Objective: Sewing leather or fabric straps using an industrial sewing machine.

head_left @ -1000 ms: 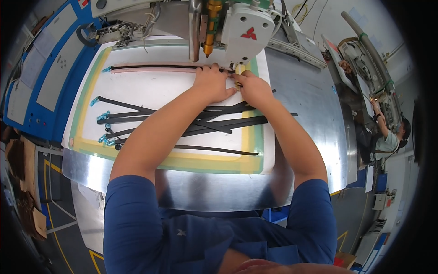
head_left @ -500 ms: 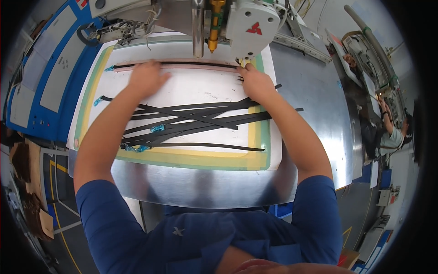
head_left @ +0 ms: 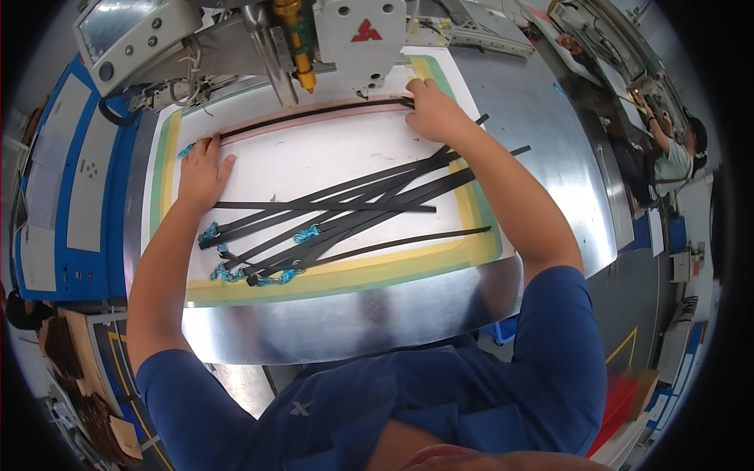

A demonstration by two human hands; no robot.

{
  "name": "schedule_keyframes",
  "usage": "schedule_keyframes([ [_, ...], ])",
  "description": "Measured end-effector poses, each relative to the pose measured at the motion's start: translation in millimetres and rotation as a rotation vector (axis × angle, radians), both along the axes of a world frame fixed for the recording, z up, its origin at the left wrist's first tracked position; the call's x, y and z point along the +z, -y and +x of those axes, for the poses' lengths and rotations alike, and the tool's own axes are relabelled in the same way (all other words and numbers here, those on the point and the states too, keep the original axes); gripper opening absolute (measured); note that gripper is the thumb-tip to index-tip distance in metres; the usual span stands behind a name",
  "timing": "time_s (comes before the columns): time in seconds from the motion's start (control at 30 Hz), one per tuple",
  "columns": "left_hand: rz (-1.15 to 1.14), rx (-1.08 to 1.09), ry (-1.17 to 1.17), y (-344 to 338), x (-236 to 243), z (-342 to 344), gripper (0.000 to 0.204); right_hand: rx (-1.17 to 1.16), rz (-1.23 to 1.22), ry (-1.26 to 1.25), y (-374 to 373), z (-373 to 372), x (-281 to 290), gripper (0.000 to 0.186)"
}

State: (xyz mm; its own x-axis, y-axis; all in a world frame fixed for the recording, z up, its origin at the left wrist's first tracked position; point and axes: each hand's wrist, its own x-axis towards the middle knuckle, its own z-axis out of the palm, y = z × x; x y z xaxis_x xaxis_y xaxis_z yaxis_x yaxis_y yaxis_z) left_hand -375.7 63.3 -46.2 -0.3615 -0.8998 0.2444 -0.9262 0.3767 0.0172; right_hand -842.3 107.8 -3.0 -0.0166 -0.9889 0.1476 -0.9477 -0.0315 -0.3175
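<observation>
A long black strip (head_left: 314, 114) lies across a reddish guide (head_left: 338, 115) on the white work sheet, below the machine head. At its left end, beside a light-blue tip (head_left: 185, 151), my left hand (head_left: 203, 174) rests with fingers stretched out and thumb apart. My right hand (head_left: 433, 112) has its fingers bent around the strip's right end; the exact grip is partly hidden. Nearer to me, several loose black strips (head_left: 345, 206) lie crossed in a pile, some with crinkled blue ends (head_left: 308, 233).
Above the sheet hang a brass-coloured nozzle (head_left: 305, 77), a metal cylinder (head_left: 271, 59) and a white machine head (head_left: 361, 39). Yellow and green tape (head_left: 345, 276) borders the sheet on a metal table (head_left: 550, 157). Another person (head_left: 667, 157) works at far right.
My left hand has slid left along the strip to its blue-tipped end. The right hand stays at the other end. The whole view has turned and shifted.
</observation>
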Motion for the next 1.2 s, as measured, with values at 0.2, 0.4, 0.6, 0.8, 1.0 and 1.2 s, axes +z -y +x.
schedule_keyframes([
  [0.2,-0.043,-0.002,-0.007,0,-3,4,0.062,0.040,0.007,-0.008,17,0,-16,0.031],
  [0.4,-0.052,0.009,-0.006,1,-1,3,0.061,0.011,0.005,0.030,18,-2,-15,0.031],
  [0.6,-0.057,0.031,0.000,0,-4,2,0.062,0.017,-0.131,0.082,2,-4,-16,0.035],
  [0.8,-0.089,0.009,-0.012,-5,-1,-2,0.055,0.124,-0.019,-0.049,1,-10,-21,0.039],
  [1.0,-0.075,0.019,-0.068,4,-12,0,0.057,0.326,0.087,-0.013,-14,-25,-1,0.047],
  [1.2,-0.043,0.038,-0.104,5,-20,7,0.062,0.679,0.318,-0.006,-122,51,33,0.048],
])
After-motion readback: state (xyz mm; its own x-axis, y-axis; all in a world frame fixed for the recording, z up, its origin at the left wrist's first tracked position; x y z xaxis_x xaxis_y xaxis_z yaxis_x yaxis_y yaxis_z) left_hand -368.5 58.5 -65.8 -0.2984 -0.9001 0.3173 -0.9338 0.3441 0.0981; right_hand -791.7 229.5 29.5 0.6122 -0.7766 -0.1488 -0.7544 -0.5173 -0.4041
